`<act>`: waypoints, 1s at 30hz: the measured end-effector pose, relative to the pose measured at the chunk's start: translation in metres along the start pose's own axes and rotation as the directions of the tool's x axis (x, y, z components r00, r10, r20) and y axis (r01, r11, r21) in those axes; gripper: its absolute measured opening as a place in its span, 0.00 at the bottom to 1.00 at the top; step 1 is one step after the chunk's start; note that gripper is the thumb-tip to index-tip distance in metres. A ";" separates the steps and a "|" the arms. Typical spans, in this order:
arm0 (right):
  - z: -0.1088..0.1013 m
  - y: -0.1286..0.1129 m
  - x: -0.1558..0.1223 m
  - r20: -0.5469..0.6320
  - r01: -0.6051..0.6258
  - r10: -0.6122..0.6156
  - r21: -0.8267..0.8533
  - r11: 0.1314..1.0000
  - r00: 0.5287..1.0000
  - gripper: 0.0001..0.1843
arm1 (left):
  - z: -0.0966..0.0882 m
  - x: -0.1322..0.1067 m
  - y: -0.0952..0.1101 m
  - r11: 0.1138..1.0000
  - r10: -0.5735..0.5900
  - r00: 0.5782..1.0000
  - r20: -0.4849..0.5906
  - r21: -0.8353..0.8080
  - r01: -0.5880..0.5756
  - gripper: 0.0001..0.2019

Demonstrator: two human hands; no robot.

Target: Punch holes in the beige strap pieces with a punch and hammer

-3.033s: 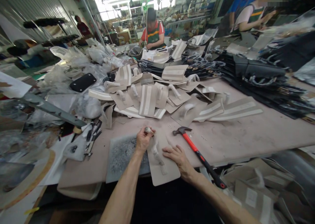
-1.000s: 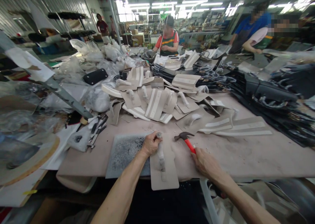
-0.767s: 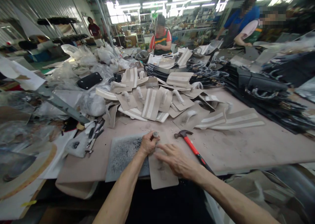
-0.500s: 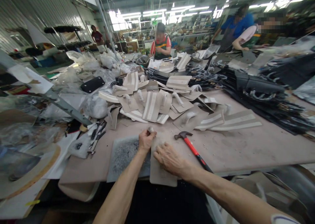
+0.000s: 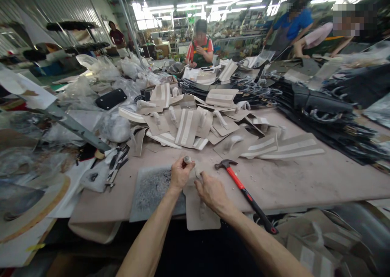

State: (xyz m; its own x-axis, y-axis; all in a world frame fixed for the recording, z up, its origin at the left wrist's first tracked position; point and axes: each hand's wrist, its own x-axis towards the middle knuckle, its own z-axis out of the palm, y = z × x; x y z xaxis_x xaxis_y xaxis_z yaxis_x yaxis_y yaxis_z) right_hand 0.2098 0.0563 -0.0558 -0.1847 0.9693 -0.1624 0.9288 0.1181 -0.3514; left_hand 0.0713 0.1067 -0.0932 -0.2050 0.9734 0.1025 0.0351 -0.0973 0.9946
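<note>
My left hand is closed around a small pale cylinder whose round end faces up. What it is cannot be told. Close beside it, my right hand has its thumb and fingers pinched together over a beige bag panel; whatever sits between the fingertips is too small to name. The panel lies under both hands and reaches past the table's front edge. To the right rests a claw hammer with a red and black handle. Under my left forearm lies a grey, black-speckled board.
Beige panels with white strips are heaped ahead. Black bag pieces are stacked at right. Tools, plastic bags and a slanting metal post stand left. Several co-workers are beyond, one opposite. More panels lie low right.
My right hand has gone from lying over the panel to a pinch beside my left hand, baring more of the panel. More of the cylinder in my left hand shows.
</note>
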 end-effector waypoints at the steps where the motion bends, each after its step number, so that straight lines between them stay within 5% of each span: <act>1: 0.005 0.000 0.000 -0.021 0.001 0.000 0.033 0.999 1.000 0.15 | 0.002 -0.001 -0.011 1.000 -0.021 1.000 0.019 -0.003 0.021 0.10; 4: 0.015 0.001 -0.001 -0.045 0.048 -0.043 0.125 0.991 0.998 0.17 | 0.005 0.002 -0.030 0.997 -0.064 0.995 0.076 -0.032 0.067 0.13; 10: 0.028 0.015 -0.007 -0.115 0.122 -0.093 0.278 0.953 0.989 0.23 | 0.003 0.005 -0.037 0.993 -0.116 0.986 0.119 -0.022 0.119 0.18; 14: 0.025 0.057 -0.012 -0.327 0.129 -0.051 0.220 0.967 0.944 0.21 | 0.002 0.004 -0.038 0.989 -0.137 0.979 0.149 -0.032 0.143 0.18; 17: 0.017 0.100 -0.016 -0.398 -0.020 0.019 0.002 1.000 0.917 0.18 | 0.002 0.004 -0.039 0.989 -0.140 0.976 0.167 -0.017 0.145 0.17; 22: 0.010 0.150 -0.025 -0.157 -0.243 0.215 -0.197 0.950 0.964 0.13 | 0.002 0.005 -0.042 0.992 -0.128 0.974 0.187 0.013 0.128 0.15; 26: 0.011 0.154 -0.024 -0.032 -0.295 0.298 0.068 0.953 0.954 0.07 | 0.003 0.005 -0.041 0.994 -0.085 0.977 0.197 0.085 0.069 0.13; 28: 0.008 0.145 -0.022 0.175 -0.379 0.337 0.417 0.826 0.925 0.06 | 0.003 0.005 -0.039 0.988 -0.051 0.977 0.208 0.153 0.019 0.10; 30: 0.002 0.131 -0.022 0.404 -0.498 0.290 0.693 0.522 0.867 0.06 | 0.003 0.005 -0.036 0.974 -0.018 0.972 0.234 0.225 -0.036 0.07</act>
State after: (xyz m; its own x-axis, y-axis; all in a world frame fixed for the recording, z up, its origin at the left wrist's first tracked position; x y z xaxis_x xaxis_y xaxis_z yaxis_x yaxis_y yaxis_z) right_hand 0.3349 0.0499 -0.0996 -0.0205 0.7877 -0.6157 0.3542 -0.5701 -0.7413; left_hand 0.0715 0.1159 -0.1284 0.0294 0.9965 0.0781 0.2619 -0.0831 0.9615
